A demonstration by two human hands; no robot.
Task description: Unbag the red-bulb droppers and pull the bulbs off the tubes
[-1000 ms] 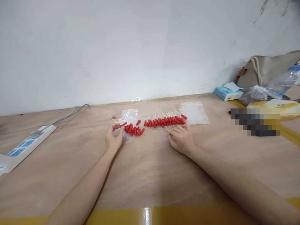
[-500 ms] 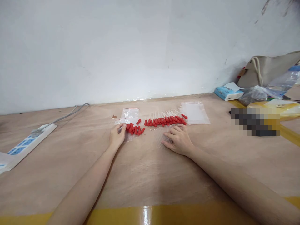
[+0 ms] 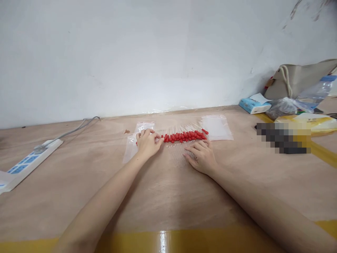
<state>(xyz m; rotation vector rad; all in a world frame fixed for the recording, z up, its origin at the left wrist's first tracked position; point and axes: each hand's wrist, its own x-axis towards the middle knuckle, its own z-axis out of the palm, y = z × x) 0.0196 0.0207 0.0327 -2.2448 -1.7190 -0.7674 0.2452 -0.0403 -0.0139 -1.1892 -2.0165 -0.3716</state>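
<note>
A row of red rubber bulbs (image 3: 184, 136) lies across the table, with thin clear tubes (image 3: 188, 127) fanning out behind it. My left hand (image 3: 147, 143) is at the row's left end, its thumb and forefinger closed at the leftmost bulb. Beneath that hand, a loose heap of red bulbs is nearly all hidden; one speck of red shows at its left side. Fingers apart, my right hand (image 3: 201, 156) rests low by the row's right part, over more clear tubes (image 3: 177, 154) lying in front of the bulbs.
Clear zip bags (image 3: 130, 149) lie beneath and behind my left hand. A whitish zip bag (image 3: 217, 127) is right of the row. A power strip (image 3: 33, 161) stands far left. Tissues (image 3: 254, 104), a cloth bag (image 3: 302, 77), a bottle (image 3: 325, 88) and a blurred dark object (image 3: 284, 138) are at right.
My left hand has moved right from the left edge of the loose bulb heap to the row's left end, now covering the heap. My right hand has hardly moved.
</note>
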